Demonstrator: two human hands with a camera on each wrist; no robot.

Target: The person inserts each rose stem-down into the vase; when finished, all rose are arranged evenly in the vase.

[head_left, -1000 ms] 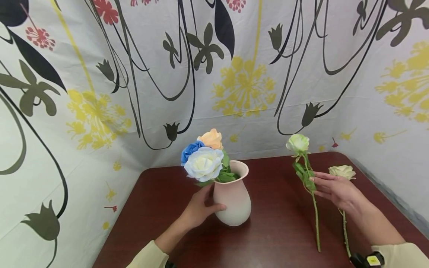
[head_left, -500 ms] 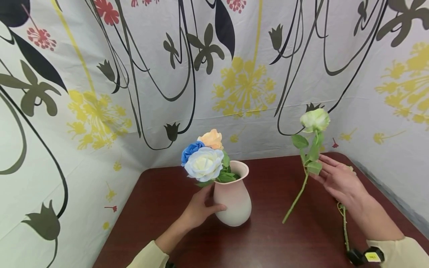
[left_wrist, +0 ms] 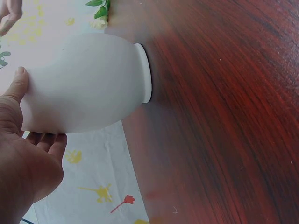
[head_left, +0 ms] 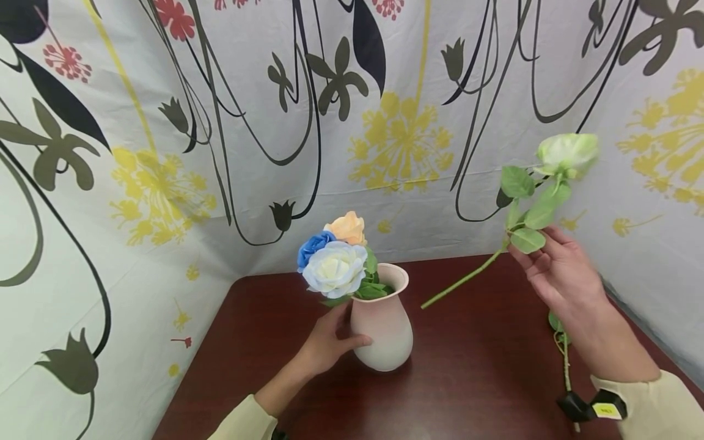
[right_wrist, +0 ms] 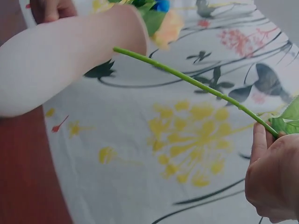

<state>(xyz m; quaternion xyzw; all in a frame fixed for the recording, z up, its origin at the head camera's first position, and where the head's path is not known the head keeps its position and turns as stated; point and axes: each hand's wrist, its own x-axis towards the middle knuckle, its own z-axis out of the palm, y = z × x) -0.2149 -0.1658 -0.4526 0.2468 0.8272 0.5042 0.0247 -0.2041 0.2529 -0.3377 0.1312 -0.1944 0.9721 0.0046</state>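
Note:
A pale pink and white vase (head_left: 382, 330) stands upright on the dark red-brown table. From its mouth lean a light blue rose (head_left: 335, 269), a blue rose (head_left: 312, 249) and a peach rose (head_left: 348, 228). My left hand (head_left: 326, 343) grips the vase's left side, thumb across the front; the left wrist view shows its fingers around the vase wall (left_wrist: 88, 84). Above the table's right side, my right hand (head_left: 569, 278) pinches the stem of a pale green rose (head_left: 566, 154) near its leaves. That rose is tilted, its bare stem (right_wrist: 187, 78) slanting down toward the vase.
Another rose lies on the table (head_left: 467, 379) at the right, its stem (head_left: 566, 360) showing beneath my right forearm. In the left wrist view its cream bloom (left_wrist: 99, 22) shows. A patterned cloth (head_left: 264, 134) hangs behind and along both sides of the table.
My right hand has lifted the pale green rose up and to the right. The stem has swung from nearly upright to slanting left toward the vase. My left hand and the vase stay put.

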